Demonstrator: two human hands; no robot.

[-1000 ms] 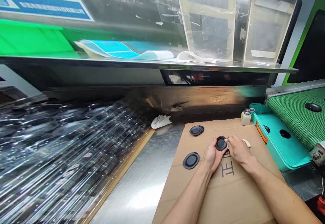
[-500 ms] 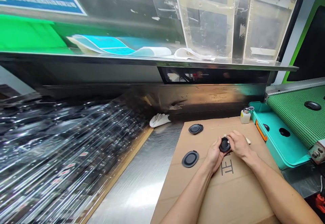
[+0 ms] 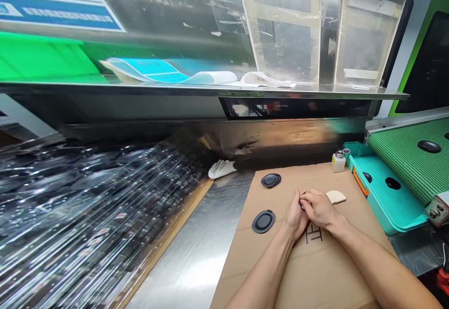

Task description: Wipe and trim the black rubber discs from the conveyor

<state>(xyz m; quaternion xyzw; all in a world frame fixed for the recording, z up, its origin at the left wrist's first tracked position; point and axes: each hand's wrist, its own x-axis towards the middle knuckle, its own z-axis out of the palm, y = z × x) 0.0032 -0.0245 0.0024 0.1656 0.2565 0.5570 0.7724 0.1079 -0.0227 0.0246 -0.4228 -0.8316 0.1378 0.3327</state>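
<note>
At the far left, a deep stack of clear plastic sheets fills the lower corner, too full of glare for any print to be read. Above it, a blue sign carries white writing too blurred to make out. A crumpled white glove lies at the back of the steel table, seemingly put aside out of the way.

A cardboard sheet covers the table's right part, probably to give a soft, clean place to work. Near its left edge lies a single black disc, and a small stack of discs sits towards its back edge, both apparently kept within easy reach. Near the middle of the cardboard, the left hand and right hand are closed together with fingers curled around a held disc, of which only a sliver shows between them. The held disc is just above a printed character, 正, the only clearly legible writing.

To the right, a beige pad lies on the cardboard, and a small bottle with a metal top stands at the back edge, its label unreadable. Past the right edge, a teal tray shows black ovals, and a green conveyor belt carries a black disc.
</note>
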